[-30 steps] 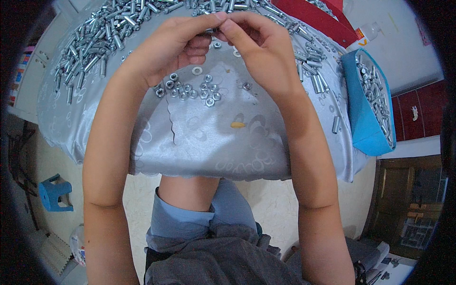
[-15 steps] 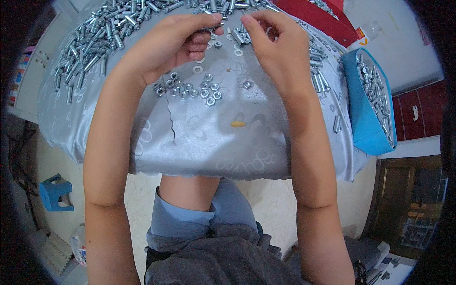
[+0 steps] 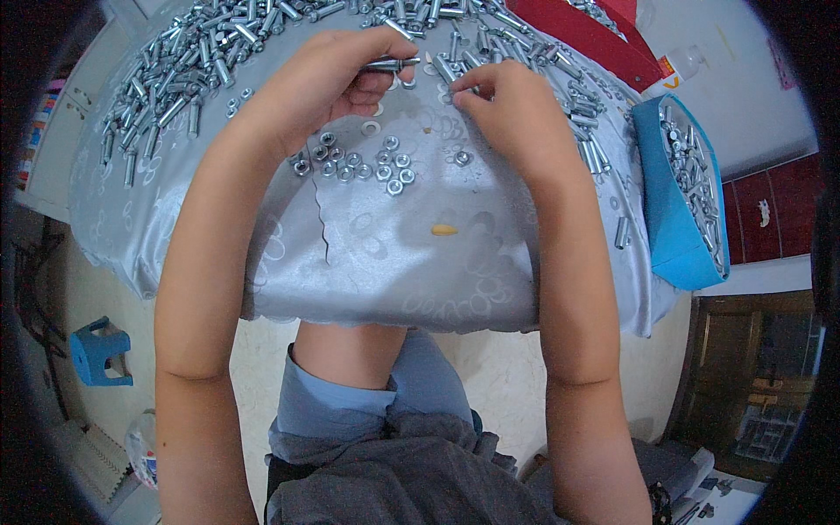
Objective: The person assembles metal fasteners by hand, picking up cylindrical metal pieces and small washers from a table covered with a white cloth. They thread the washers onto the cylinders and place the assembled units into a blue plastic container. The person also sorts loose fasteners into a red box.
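Observation:
My left hand is closed around a silvery metal bolt, whose thin end sticks out to the right past the fingertips. To its right, my right hand has thumb and forefinger bent together in a pinch low over the cloth. Flat washers lie by those fingertips, one washer right beside them; whether the fingers hold one is hidden. A loose group of hex nuts lies nearer me, between my forearms. A single nut sits apart, below my right hand.
A large heap of metal bolts spreads across the table's far left and back. More bolts lie right of my right hand. A blue box full of bolts and a red container stand at the right. Silvery cloth covers the table.
My right hand has come nearer to me, from the bolts at the back down to the washers. The left hand stays in place, with more of its bolt showing.

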Tool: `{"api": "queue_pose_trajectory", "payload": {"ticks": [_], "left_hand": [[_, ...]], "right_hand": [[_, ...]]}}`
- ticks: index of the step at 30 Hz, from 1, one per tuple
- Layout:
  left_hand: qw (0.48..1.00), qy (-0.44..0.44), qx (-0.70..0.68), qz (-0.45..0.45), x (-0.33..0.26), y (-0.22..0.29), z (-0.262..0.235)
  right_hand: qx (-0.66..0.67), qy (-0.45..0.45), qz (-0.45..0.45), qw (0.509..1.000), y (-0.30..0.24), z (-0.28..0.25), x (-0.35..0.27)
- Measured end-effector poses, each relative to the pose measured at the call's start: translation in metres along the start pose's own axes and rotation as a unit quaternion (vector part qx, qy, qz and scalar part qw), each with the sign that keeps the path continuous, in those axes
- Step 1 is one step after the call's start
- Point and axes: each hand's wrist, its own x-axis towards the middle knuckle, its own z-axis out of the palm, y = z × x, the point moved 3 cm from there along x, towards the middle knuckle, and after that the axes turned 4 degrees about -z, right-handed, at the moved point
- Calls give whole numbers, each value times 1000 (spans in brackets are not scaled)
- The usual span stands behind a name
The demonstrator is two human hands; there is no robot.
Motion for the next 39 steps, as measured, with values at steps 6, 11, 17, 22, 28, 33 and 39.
{"api": "queue_pose_trajectory", "payload": {"ticks": [6, 11, 17, 22, 28, 33, 39], "left_hand": [[999, 39, 12, 11, 1, -1, 2], [998, 14, 54, -2, 1, 1, 2], [997, 55, 52, 6, 2, -2, 6], [998, 51, 46, 7, 3, -2, 7], [999, 40, 32, 8, 3, -4, 9], [999, 36, 6, -4, 5, -6, 10], [999, 35, 1, -8, 3, -3, 11]], "right_hand": [[2, -20, -27, 999, 2, 8, 1], [7, -19, -32, 999, 2, 8, 0], [15, -21, -32, 999, 1, 7, -1], [22, -7, -34, 999, 2, 6, -1], [-11, -141, -9, 990, 1, -17, -8], [33, -228, -45, 972, 2, -10, -14], [59, -142, -65, 986, -6, -15, -8]]}}
